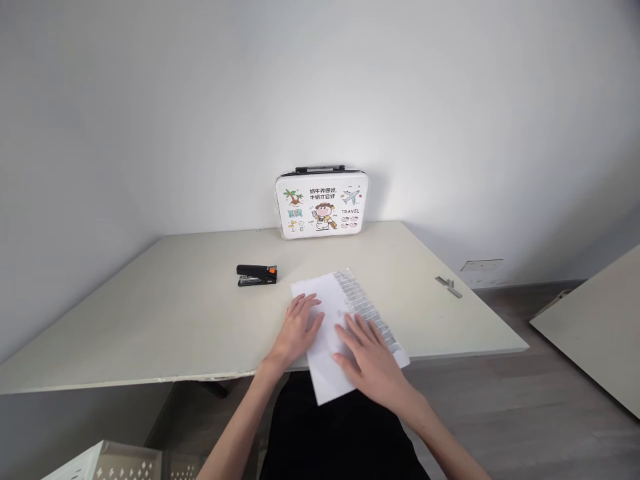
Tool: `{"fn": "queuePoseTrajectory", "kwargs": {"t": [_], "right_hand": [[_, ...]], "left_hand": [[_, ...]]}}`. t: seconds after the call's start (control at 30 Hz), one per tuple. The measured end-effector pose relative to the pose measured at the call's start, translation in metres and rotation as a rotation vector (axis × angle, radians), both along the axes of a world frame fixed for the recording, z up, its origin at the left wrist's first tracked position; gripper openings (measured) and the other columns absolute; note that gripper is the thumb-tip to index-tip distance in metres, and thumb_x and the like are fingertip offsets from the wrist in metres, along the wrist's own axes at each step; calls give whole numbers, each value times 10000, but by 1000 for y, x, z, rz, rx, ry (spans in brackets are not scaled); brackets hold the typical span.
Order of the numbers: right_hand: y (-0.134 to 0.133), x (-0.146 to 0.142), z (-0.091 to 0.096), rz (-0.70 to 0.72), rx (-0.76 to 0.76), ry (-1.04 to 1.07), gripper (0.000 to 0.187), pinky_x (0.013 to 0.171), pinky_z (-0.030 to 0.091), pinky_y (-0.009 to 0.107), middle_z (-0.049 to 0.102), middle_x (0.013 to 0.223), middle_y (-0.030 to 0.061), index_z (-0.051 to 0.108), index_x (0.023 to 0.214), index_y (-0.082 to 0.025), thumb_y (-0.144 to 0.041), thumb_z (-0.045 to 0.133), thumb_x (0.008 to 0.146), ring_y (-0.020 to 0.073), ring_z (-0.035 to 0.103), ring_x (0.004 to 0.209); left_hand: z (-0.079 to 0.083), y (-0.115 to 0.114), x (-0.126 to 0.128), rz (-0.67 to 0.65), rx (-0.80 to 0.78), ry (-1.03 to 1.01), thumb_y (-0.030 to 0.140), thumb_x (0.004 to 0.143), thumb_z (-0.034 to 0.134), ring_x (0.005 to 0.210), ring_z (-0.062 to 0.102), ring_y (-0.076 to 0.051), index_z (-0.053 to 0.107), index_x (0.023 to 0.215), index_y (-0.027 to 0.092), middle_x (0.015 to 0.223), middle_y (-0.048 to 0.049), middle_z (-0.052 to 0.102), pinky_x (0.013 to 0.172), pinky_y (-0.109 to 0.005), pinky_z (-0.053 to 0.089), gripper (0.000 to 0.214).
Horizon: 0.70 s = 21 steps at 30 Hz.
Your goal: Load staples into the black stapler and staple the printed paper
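A white sheet of paper [333,303] lies tilted on the cream table [175,313], its near corner hanging over the front edge. A row of grey marks runs along the sheet's right side. My left hand [299,328] rests flat on the sheet's left edge, fingers spread. My right hand [370,357] lies flat on the sheet's lower middle, fingers stretched out. Neither hand holds anything. A black stapler [256,275] with an orange tip sits on the table to the left of the paper, apart from both hands.
A white case [321,203] with cartoon travel pictures and a black handle stands against the wall at the table's back. A small grey metal piece [449,286] lies at the right. Another tabletop [595,327] is at far right. A perforated white box [120,463] sits bottom left.
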State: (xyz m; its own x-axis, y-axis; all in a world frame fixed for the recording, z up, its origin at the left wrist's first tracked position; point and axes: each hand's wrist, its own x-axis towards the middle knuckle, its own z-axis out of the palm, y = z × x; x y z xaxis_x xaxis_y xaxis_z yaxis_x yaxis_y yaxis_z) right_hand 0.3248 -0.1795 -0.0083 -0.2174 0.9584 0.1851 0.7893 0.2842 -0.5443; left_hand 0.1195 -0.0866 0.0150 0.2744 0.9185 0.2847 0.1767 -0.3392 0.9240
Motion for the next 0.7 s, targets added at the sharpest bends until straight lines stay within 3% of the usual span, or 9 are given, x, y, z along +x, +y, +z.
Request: {"fn": "queuePoseTrajectory", "kwargs": {"t": [0.13,0.23,0.3,0.37,0.47,0.6,0.7], "right_hand": [[-10,-9,33,82,-112,255,559,1205,385,541,424,1636,-6,436,1567,-371,-554,451,1039,299,310,1549],[-7,17,42,7,-114,310,495,1073,526,468,494,1591,6,530,1484,-354,-544,460,1033,305,379,1515],[-2,44,37,-85,-111,305,476,884,605,398,548,1544,36,581,1420,-326,-555,463,1020,320,488,1438],[3,72,27,-190,-100,297,454,734,600,355,618,1468,65,636,1334,-303,-565,471,1002,334,588,1334],[12,105,12,-317,-71,293,420,662,555,328,692,1358,89,691,1201,-282,-570,486,973,337,660,1220],[24,121,0,-381,-56,305,414,676,535,325,728,1281,94,711,1109,-274,-592,500,947,305,699,1071],[31,121,-5,-372,-55,280,419,718,538,348,728,1273,75,717,1094,-289,-611,491,952,265,681,928]], "left_hand": [[-7,0,-14,-51,95,457,514,955,641,1581,187,-329,605,1421,306,1616,-39,450,1277,-530,40,511],[-3,1,-53,-110,174,823,595,1030,441,1592,158,-276,444,1555,321,1683,9,325,1294,-509,69,592],[5,6,-82,-101,215,971,609,1045,375,1579,215,-268,462,1539,318,1675,12,344,1294,-507,122,581],[14,12,-104,-6,232,1026,609,1052,334,1527,350,-288,578,1431,289,1605,-21,472,1273,-529,206,553],[22,20,-117,184,234,1025,604,1060,280,1441,477,-307,623,1360,236,1486,-86,598,1235,-548,285,586],[13,31,-109,204,132,1072,668,1034,285,1565,224,-370,378,1592,228,1674,-103,336,1244,-638,163,717],[3,40,-106,201,104,1111,689,1025,268,1587,92,-380,293,1637,252,1718,-70,203,1241,-666,78,752]]}}
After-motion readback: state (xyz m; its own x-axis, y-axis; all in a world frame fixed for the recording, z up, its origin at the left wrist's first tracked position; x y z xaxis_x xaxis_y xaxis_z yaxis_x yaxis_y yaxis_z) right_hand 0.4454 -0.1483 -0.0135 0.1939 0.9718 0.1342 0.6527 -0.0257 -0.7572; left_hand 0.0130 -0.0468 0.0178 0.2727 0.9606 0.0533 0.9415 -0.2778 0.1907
